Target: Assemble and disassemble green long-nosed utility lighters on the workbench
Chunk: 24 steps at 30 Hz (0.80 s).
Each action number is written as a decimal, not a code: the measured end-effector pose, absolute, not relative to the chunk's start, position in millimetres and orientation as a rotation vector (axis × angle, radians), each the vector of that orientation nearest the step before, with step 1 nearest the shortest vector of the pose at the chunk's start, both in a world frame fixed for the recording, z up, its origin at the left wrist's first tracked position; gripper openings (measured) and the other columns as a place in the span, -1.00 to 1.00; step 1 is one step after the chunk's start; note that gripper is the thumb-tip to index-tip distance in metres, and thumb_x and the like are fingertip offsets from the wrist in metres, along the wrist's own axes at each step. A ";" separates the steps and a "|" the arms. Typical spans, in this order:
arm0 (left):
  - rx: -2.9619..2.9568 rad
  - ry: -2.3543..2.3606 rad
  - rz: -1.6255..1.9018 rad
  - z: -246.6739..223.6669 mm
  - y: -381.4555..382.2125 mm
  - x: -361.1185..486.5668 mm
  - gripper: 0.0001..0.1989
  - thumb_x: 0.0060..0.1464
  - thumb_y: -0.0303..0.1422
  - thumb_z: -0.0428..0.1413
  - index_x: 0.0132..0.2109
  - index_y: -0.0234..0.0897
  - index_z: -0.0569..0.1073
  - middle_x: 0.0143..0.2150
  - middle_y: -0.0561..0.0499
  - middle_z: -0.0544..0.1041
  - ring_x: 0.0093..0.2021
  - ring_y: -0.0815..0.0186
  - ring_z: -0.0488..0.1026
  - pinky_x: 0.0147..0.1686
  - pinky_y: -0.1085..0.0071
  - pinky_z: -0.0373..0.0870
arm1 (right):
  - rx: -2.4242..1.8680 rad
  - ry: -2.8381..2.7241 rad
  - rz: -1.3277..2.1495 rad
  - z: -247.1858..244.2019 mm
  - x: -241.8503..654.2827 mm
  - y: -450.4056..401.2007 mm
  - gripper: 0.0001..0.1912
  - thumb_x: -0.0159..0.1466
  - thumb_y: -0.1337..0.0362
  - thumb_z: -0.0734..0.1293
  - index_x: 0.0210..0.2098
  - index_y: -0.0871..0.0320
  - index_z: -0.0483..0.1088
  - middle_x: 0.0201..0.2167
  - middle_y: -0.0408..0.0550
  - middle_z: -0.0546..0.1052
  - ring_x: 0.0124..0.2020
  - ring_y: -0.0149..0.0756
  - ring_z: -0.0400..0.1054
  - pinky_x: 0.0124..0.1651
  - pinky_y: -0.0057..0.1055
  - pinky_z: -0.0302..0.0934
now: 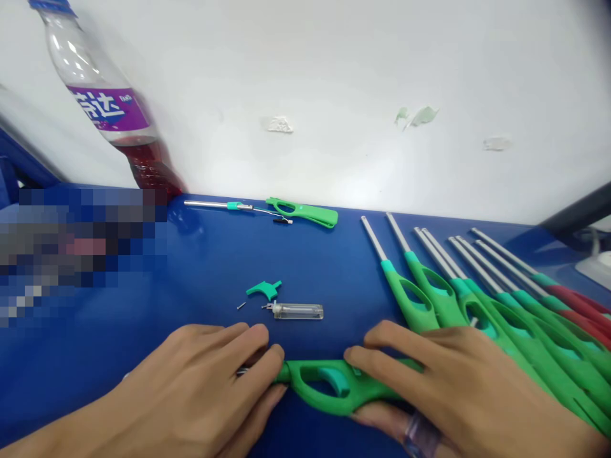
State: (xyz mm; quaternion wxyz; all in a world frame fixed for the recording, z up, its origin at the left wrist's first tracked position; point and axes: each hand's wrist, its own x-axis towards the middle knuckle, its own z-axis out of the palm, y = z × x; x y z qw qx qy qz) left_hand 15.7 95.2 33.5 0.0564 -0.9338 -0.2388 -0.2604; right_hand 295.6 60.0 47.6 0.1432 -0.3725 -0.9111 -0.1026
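A green long-nosed lighter (pixel 315 404) with a teal trigger lies sideways between my hands, close to the table's near edge. My left hand (pixel 205 375) is closed around its nozzle end, and the fingers hide most of the metal tube. Around the handle, my right hand (pixel 429 375) has its fingers on top and the thumb beneath. Just beyond them lie a clear fuel tank (pixel 300 311), a loose teal trigger (pixel 265 290) and a small screw (pixel 241 306).
Against the white wall lie a metal tube with a wire (pixel 210 204) and a green handle shell (pixel 310 213). Several green lighters (pixel 410 302) and some red ones (pixel 580 299) lie in a row at right. A drink bottle (pixel 109 114) stands back left, near a blurred-out area.
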 end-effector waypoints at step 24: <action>-3.042 -0.798 -0.424 42.3 91.2 15.6 -0.69 0.47 -0.36 -0.23 -0.22 -0.14 0.32 -0.34 0.03 0.51 -0.45 0.20 0.39 -0.46 0.27 0.25 | -1.181 -2.561 -0.232 29.2 271.4 49.1 -0.57 0.54 -0.10 0.01 -0.25 0.05 0.20 -0.41 -0.26 0.43 -0.56 -0.41 0.35 -0.51 -0.32 0.05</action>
